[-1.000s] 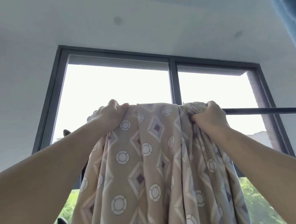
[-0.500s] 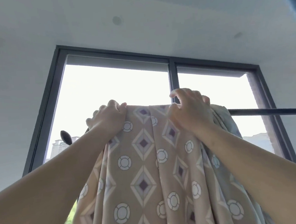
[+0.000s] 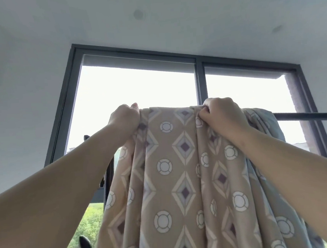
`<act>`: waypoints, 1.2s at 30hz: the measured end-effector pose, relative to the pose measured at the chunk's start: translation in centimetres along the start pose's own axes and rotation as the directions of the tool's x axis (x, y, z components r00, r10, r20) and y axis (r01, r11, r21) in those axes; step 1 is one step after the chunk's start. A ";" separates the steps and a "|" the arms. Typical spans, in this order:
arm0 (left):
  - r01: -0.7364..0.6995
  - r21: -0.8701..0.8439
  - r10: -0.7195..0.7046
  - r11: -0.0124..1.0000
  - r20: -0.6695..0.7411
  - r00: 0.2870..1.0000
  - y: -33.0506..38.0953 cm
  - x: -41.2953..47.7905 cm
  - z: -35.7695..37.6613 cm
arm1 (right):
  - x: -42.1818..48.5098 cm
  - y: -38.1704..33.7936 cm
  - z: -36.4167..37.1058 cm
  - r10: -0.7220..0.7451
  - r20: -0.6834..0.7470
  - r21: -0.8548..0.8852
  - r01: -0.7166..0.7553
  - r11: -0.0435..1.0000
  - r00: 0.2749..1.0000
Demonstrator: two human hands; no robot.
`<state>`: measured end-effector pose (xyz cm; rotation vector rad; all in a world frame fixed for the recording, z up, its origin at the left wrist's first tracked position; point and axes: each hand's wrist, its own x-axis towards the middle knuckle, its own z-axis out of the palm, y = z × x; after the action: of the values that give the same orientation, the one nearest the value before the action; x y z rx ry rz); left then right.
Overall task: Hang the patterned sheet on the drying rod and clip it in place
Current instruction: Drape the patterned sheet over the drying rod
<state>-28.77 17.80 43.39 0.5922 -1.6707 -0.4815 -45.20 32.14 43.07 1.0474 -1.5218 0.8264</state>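
Clenched now, not spread flat as half a second ago: right hand (image 3: pixel 224 115), knuckles up, pinching a fold of the patterned sheet (image 3: pixel 180 161) right on top of the drying rod (image 3: pixel 309 116); left hand (image 3: pixel 124 120) unchanged in place, fisted round the sheet's edge at the rod's line, further from the bare stretch of rod. Draped over the rod, near side hanging well below it in long pleats; bunched thick on the rod between the right hand and the bare stretch; far side behind the rod hidden. No clip seen on the rod or in either hand; dark shape (image 3: pixel 86 247) far below the rod's covered end, possibly a clip or hanger, too blurred to name.

Risks from here, as a judgement only:
- Sliding off toward the near side if both grips loosen while more weight hangs in front of the rod than behind.
- Dragging the bunch along the rod instead of spreading it, if pulled sideways with folds caught under a fist.
- Slipping while one hand leaves to fetch a clip, with a single grip pinning cloth to rod.
- Clipping through too many layers at the bunched part, hence a weak bite.
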 end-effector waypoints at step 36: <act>-0.077 0.078 0.087 0.994 -0.135 0.987 0.0 -1.2 -0.9 | 0.6 -6.3 -0.1 -0.044 0.222 0.062 0.031 0.998 0.974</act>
<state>-27.70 18.51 42.63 0.5940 -1.5789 -0.3136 -39.37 29.82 43.50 1.2422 -1.6679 0.7503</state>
